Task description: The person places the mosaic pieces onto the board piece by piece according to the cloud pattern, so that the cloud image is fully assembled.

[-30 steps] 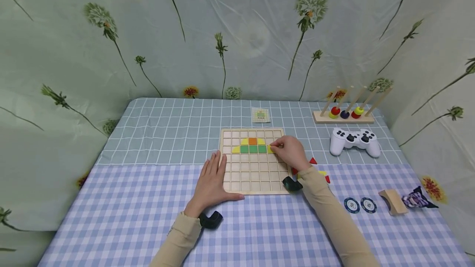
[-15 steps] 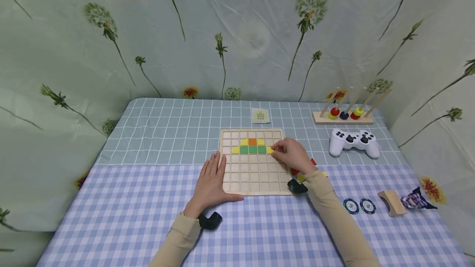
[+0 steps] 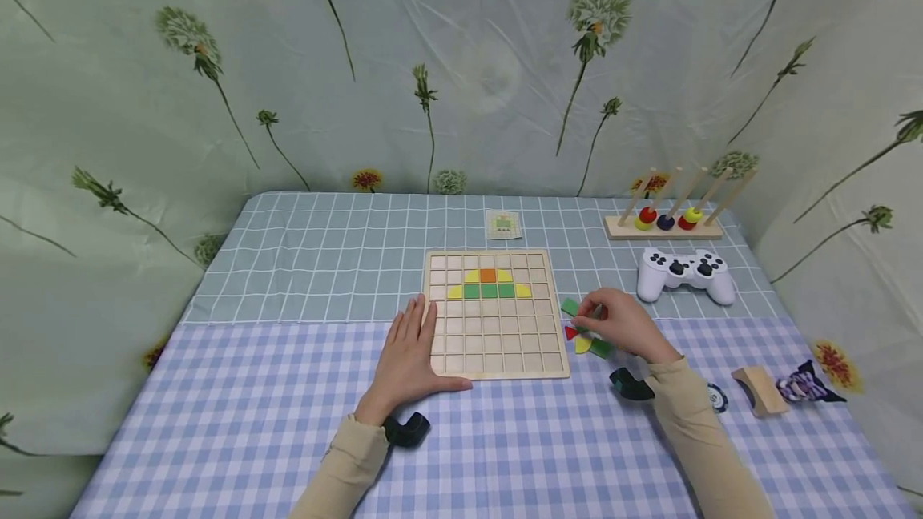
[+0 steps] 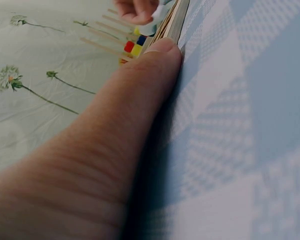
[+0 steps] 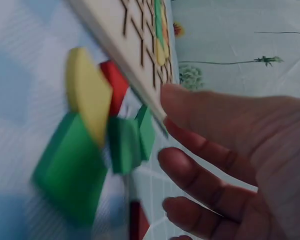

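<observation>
A wooden grid board (image 3: 499, 343) lies flat, with a row of green squares (image 3: 489, 291) flanked by yellow pieces (image 3: 522, 291). An orange square (image 3: 488, 275) sits between two yellow pieces above that row. My left hand (image 3: 406, 359) rests at the board's near left corner, fingers along its left side and thumb at the front edge. Right of the board, my right hand (image 3: 622, 325) hovers over loose pieces, with nothing visible between thumb and fingers. Beneath it are green squares (image 5: 72, 170), a yellow piece (image 5: 87, 92) and a red piece (image 5: 114, 85).
A small pattern card (image 3: 503, 224) lies behind the board. On the right are a white game controller (image 3: 685, 275), a peg stand (image 3: 663, 232) with coloured beads, a poker chip (image 3: 717, 398), a wooden arch block (image 3: 761, 391) and a purple packet (image 3: 808, 384).
My right hand has left the yellow piece at the right end of the green row and moved right and nearer, over the loose pieces. The left hand keeps its place.
</observation>
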Available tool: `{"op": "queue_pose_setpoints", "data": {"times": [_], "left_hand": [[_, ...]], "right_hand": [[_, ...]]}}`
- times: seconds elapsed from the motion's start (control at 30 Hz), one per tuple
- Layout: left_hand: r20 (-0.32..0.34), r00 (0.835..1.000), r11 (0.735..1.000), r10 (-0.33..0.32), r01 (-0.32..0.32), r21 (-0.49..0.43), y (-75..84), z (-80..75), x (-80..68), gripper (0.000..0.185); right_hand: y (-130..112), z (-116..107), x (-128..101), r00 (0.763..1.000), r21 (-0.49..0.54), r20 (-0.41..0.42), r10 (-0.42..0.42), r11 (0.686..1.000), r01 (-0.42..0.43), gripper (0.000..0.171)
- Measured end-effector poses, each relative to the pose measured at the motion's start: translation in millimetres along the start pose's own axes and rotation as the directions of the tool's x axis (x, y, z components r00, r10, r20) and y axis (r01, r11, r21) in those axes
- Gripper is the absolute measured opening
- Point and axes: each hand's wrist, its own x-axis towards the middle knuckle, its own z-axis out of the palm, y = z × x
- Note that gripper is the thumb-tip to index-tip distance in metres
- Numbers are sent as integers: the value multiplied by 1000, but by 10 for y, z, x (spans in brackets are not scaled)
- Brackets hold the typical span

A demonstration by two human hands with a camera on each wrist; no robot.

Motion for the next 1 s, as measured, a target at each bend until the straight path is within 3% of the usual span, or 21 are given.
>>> {"op": "queue_pose_setpoints", "data": {"times": [0.23, 0.33, 0.63, 0.8, 1.0], "left_hand": [[2, 1000, 1000, 2, -2, -7, 1, -5, -2, 130], [6, 1000, 1000, 0, 0, -5, 0, -4, 0, 130], [11, 1000, 1000, -7, 7, -12, 3, -10, -10, 130], [7, 1000, 1000, -3, 3, -3, 2, -3, -8, 130], [8, 1000, 1000, -4, 4, -7, 1, -4, -2, 130]], "right_hand": [[79, 10, -151, 996, -19, 86, -29, 999, 30, 17], [75, 27, -184, 996, -25, 83, -43, 999, 45, 21], [-46, 70, -257, 999, -114, 35, 26, 993, -22, 19], [-84, 79, -288, 997, -81, 46, 55, 995, -52, 21], [-65, 100, -309, 999, -47, 34, 33, 998, -31, 20]]}}
